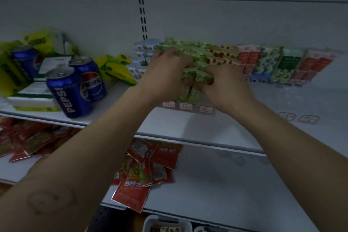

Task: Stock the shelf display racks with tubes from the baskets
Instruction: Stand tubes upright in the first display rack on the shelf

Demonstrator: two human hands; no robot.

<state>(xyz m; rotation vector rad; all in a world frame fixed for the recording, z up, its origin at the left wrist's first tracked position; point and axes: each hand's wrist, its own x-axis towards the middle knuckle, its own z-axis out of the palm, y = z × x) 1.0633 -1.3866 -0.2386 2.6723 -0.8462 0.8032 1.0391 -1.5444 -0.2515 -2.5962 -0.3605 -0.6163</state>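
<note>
Both hands reach onto the upper shelf (188, 124) and meet over a bundle of green-patterned tube boxes (195, 56). My left hand (167, 73) grips the bundle from the left, fingers curled over its top. From the right, my right hand (224, 84) pinches the boxes' near ends. The green boxes lie in a clear display rack (188, 106) with price labels on its front. More boxes with red, blue and green prints (271, 66) stand in rows to the right. At the bottom edge, a white basket (167, 223) holds a red-printed box.
Three blue Pepsi cans (69, 90) stand left on the upper shelf among yellow-green packs (116, 69) and white-green packs (33, 98). Red snack sachets (143, 171) lie scattered on the lower shelf (235, 184). A slotted upright (142, 3) runs up the white back panel.
</note>
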